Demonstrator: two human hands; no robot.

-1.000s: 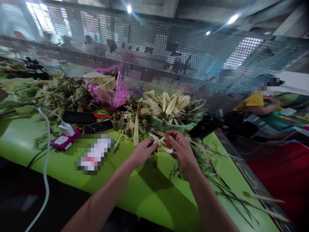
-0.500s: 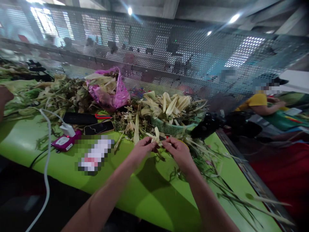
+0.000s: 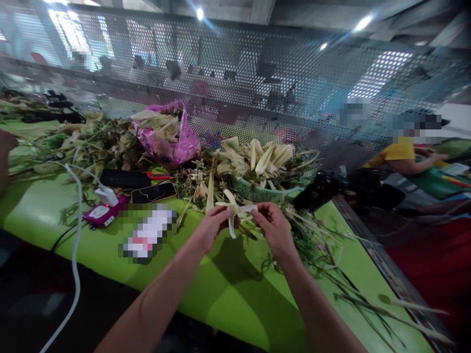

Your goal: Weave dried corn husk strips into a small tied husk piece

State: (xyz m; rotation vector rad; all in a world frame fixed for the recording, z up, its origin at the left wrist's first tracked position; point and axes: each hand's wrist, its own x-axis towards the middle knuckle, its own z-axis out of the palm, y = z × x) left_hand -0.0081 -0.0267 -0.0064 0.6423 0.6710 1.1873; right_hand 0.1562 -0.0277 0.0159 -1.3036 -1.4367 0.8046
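Between my two hands is a pale piece of corn husk [image 3: 231, 198] with several strips standing out from it. My left hand [image 3: 213, 226] pinches its middle, and one strip hangs below the fingers. My right hand [image 3: 274, 228] grips the end of a whitish strip [image 3: 246, 209] stretched across from the left hand. Both hands are above the green tabletop [image 3: 206, 294]. Just beyond them, a green basket [image 3: 257, 192] holds pale husks [image 3: 272, 156] and dry plant matter.
A pink plastic bag [image 3: 187, 139] of husks stands behind, beside heaped dry leaves [image 3: 106, 142]. To the left lie a phone [image 3: 153, 192], a purple power block [image 3: 105, 214] and a white cable [image 3: 75, 245]. Stems [image 3: 368, 304] lie rightward. A person in yellow [image 3: 399, 152] is at far right.
My hands have moved slightly apart, and the whitish strip now stretches between them. Another strip now shows hanging beneath my left fingers. The view has shifted a little.
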